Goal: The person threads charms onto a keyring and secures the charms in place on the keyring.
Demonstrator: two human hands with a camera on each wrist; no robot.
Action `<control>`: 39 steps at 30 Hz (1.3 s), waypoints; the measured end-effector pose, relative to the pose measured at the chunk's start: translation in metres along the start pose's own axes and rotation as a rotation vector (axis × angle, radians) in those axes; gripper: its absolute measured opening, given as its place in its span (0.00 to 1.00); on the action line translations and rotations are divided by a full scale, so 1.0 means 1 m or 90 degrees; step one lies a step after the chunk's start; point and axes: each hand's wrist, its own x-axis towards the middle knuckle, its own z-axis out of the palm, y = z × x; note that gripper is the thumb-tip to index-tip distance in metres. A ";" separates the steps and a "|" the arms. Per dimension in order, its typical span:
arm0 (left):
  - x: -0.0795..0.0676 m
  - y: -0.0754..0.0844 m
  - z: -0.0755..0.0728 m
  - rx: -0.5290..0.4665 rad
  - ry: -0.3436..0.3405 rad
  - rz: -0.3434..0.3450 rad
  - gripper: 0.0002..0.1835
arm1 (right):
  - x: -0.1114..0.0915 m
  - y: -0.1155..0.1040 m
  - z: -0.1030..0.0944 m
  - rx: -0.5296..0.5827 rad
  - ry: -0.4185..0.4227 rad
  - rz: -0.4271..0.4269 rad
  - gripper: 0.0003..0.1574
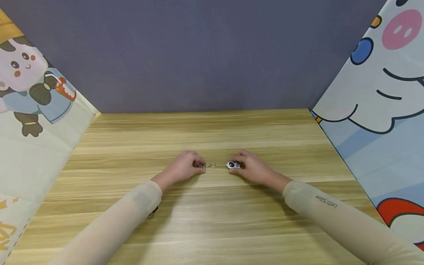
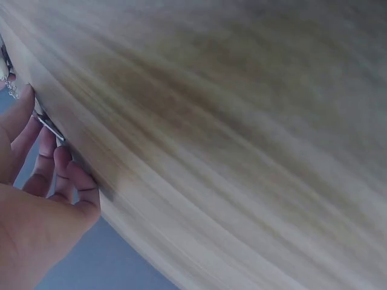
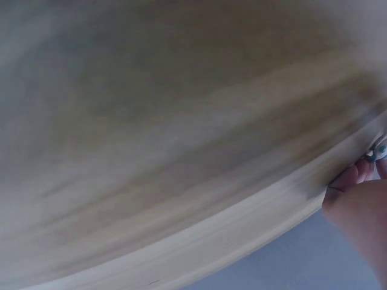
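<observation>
A keychain spans the gap between the two hands just above the table in the head view. Its thin, gold-looking chain (image 1: 216, 165) runs nearly level from left to right. My left hand (image 1: 186, 166) pinches the metal end of the keychain, and a slim metal bar (image 2: 51, 127) shows between thumb and fingers in the left wrist view. In my right hand (image 1: 253, 168), thumb and fingers grip the white charm (image 1: 232, 165), which carries a big black oval. Part of the charm lies hidden under the fingers. Only its edge shows in the right wrist view.
Both hands are over the middle of a wood-grain table (image 1: 212, 221). A dark grey panel (image 1: 205, 55) stands along its back edge. Cartoon-printed panels flank it, a left one (image 1: 43, 154) and a right one (image 1: 364, 147).
</observation>
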 end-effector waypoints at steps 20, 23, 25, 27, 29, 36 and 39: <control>0.002 -0.010 0.003 -0.138 0.007 -0.022 0.17 | -0.002 0.008 0.004 0.078 0.023 0.033 0.28; 0.002 -0.011 0.003 -0.136 0.009 -0.016 0.17 | -0.002 0.009 0.004 0.084 0.023 0.037 0.27; 0.002 -0.011 0.003 -0.135 0.008 -0.015 0.18 | -0.002 0.008 0.004 0.087 0.023 0.039 0.27; 0.002 -0.010 0.003 -0.135 0.005 -0.014 0.18 | -0.002 0.008 0.003 0.090 0.023 0.041 0.27; 0.002 -0.010 0.002 -0.137 0.003 -0.014 0.19 | -0.002 0.007 0.002 0.093 0.022 0.044 0.27; 0.002 -0.012 0.002 -0.152 0.002 -0.014 0.18 | -0.001 0.009 0.003 0.111 0.020 0.048 0.28; 0.002 -0.014 0.003 -0.161 0.004 -0.015 0.18 | 0.000 0.011 0.005 0.115 0.024 0.048 0.27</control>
